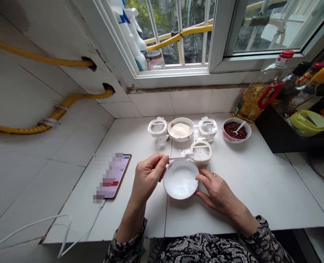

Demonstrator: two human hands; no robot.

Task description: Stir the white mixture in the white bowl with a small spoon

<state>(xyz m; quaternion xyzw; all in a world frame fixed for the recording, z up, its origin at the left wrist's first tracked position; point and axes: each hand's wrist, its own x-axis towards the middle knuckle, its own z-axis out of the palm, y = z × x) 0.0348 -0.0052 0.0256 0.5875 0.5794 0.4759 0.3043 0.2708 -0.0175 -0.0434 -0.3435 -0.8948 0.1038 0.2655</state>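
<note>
Leftmost, a yellow hose (76, 98) ran along the tiled wall, and below it a white cable (68, 224) curved up to a phone (118, 179) lying on the white counter (260, 190), its screen lit and partly pixelated. Just right of the phone, the left hand (151, 169) was raised, its thumb and fingers pinched on the handle of a white spoon (185, 157). Behind it, near the wall, stood a clear lidded jar (158, 127). The spoon pointed right, its head above the far rim of a shallow white bowl (180, 180); whether it touched the rim could not be told. That bowl sat on the counter in front of the person, its inside whitish, the contents hard to make out. Farther back was a bowl of white powder (180, 129). A small jar with a pale rim (201, 152) stood just behind the shallow bowl, with another clear jar (208, 128) beyond it. The right hand (218, 186), a ring on one finger, gripped the shallow bowl's right side between thumb and fingers. Beyond came a bowl of dark red beans (236, 130) with a small white spoon in it, then an oil bottle (256, 98) and a black rack (274, 133) crowded with bottles.
</note>
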